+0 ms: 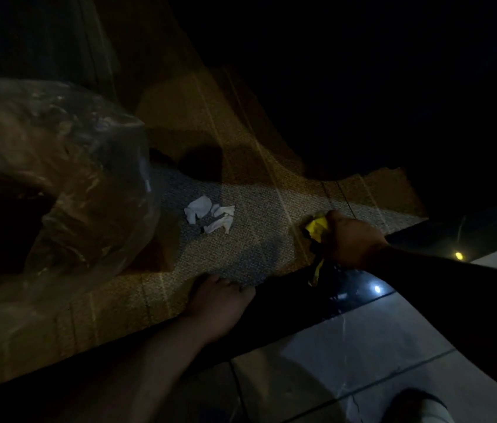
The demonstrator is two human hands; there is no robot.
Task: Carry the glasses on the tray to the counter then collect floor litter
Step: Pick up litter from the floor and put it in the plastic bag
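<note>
Litter (315, 228) — yellow, gripped in right hand (351, 239).

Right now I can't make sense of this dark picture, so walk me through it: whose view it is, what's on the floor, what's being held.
There is one picture, taken by a camera worn on a person's head, looking down. No machine is involved, only bare hands.

The right hand, at the end of a dark sleeve, is closed on a crumpled yellow scrap at the edge of a woven rug. Something thin dangles below the hand; it is too dark to name.

A few white paper bits lie loose on the rug, not picked up.

At left, close to the camera, is a clear plastic bag, mouth open. The left hand cannot be seen.

A bare foot rests on the rug's near edge. Shiny tiles lie at lower right.
</note>
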